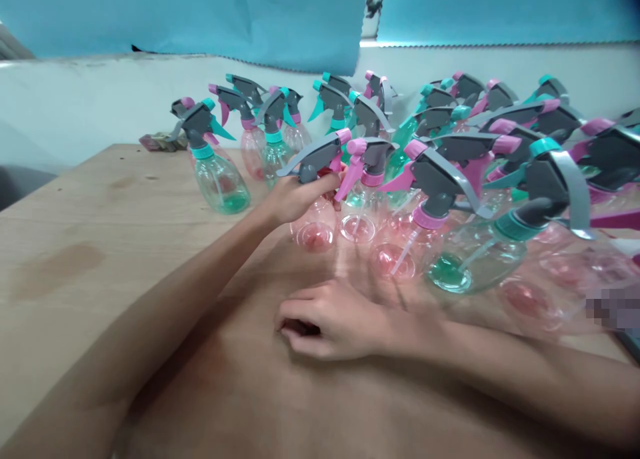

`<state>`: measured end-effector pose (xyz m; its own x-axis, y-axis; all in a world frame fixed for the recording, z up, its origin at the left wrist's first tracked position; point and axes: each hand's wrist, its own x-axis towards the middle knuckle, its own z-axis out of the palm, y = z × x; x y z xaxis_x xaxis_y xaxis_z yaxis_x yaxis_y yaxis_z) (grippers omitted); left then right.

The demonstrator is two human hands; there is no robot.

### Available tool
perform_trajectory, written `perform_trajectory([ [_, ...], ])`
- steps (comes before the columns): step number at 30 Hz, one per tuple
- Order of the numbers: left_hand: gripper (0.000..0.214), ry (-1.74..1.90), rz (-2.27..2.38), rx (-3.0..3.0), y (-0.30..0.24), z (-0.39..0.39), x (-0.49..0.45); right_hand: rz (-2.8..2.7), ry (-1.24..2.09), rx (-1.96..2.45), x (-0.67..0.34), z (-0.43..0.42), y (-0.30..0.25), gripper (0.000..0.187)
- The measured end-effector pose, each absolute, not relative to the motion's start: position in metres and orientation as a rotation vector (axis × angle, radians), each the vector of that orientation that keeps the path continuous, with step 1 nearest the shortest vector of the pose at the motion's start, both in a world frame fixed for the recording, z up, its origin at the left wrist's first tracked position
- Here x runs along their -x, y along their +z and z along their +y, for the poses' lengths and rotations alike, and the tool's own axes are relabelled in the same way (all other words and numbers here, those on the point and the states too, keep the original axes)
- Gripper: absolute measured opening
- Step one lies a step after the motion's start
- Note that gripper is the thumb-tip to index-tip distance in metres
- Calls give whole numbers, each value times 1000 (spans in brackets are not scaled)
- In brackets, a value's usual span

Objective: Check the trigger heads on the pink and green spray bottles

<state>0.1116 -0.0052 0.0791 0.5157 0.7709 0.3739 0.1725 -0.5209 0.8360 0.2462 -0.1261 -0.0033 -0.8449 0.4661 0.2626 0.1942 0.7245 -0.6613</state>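
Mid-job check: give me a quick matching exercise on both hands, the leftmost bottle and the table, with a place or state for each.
Things:
1. left hand
2. right hand
3. leftmost spray bottle
4. wooden table

Places or states:
A. standing apart at the left of the group, teal collar
B. resting flat on the table, fingers curled
C. stained with darker patches on its left side
D. gripping the pink-tinted spray bottle at its neck

Pairs: 1-D, 2-B, 3-A, 4-C

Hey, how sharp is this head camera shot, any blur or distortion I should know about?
Head view: soft, even light; the right-side bottles smear with motion blur, the left hand and right hand are fairly sharp, the table edge bows from wide-angle distortion.
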Motion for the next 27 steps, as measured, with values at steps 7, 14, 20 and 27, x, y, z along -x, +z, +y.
perform_trajectory([
  [7,33,968,780,-1957,77,-4,-112,-2552,896,506,-248,-125,-4,11],
  [14,31,932,837,-1951,80,-5,-112,-2548,873,520,-247,-125,-3,11],
  [20,19,914,873,-2017,82,-2,-112,-2543,867,513,-248,-125,-3,12],
  [27,26,878,923,-2073,86,-6,-114,-2533,864,512,-248,-125,-3,11],
])
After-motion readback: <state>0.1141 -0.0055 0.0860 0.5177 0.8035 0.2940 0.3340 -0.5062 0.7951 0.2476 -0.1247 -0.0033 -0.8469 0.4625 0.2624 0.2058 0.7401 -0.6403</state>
